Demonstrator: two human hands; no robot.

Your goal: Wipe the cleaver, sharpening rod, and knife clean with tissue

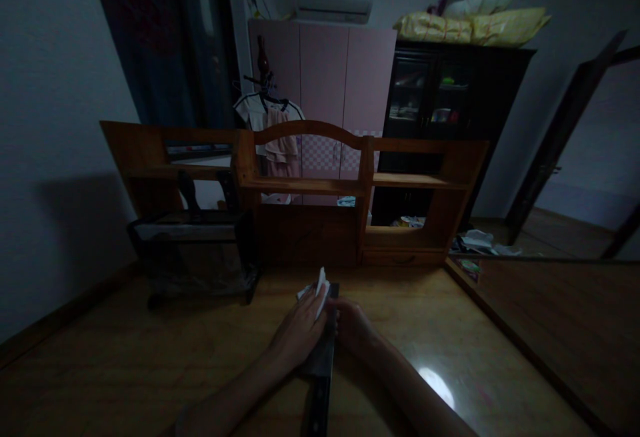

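Note:
A cleaver (321,356) is in front of me, its black handle (319,405) towards me and its broad blade pointing away. On the left face of the blade, my left hand (303,325) presses a folded white tissue or cloth (323,285), fingers together and stretched along it. My right hand (353,322) is curled at the blade's right side near its far end, thumb at the edge. The undersides of its fingers are partly hidden. Whether the blade touches the table is hard to tell in the dim light.
A knife block (195,257) with black-handled knives stands on the wooden table (425,317) at left. Behind it runs a wooden shelf unit (305,187). Farther back are a pink wardrobe (325,77), a dark cabinet (460,110) and hanging clothes (273,124).

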